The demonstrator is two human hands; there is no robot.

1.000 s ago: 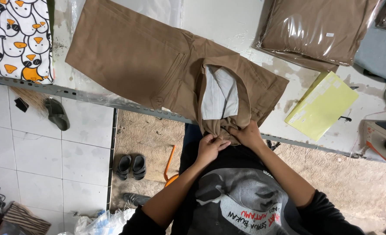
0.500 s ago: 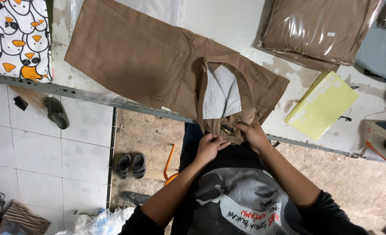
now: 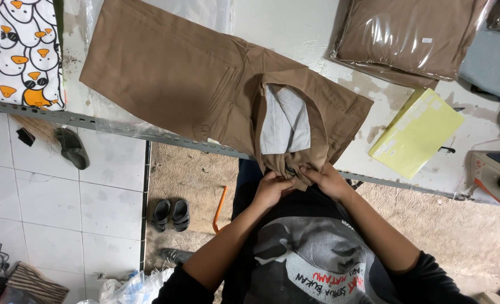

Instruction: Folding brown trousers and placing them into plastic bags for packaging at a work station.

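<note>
Brown trousers [image 3: 182, 84] lie across the white table [image 3: 295, 34], legs stretched to the left. The waist hangs over the near table edge, and its white pocket lining [image 3: 285, 121] shows inside the open top. My left hand [image 3: 271, 188] pinches the waistband at the fly from the left. My right hand [image 3: 330, 181] grips the same bunched cloth from the right. Both hands sit close together just below the table edge, in front of my black printed shirt.
A plastic bag of folded brown cloth [image 3: 413, 34] lies at the back right. A yellow-green booklet [image 3: 418, 132] lies right of the trousers. A patterned black-and-white cloth [image 3: 19, 50] sits far left. An iron [image 3: 495, 180] stands at the right edge. Sandals [image 3: 171, 214] rest on the floor.
Both hands have stayed at the waistband, shifting slightly as they work the cloth at the fly. The trousers have not moved on the table.
</note>
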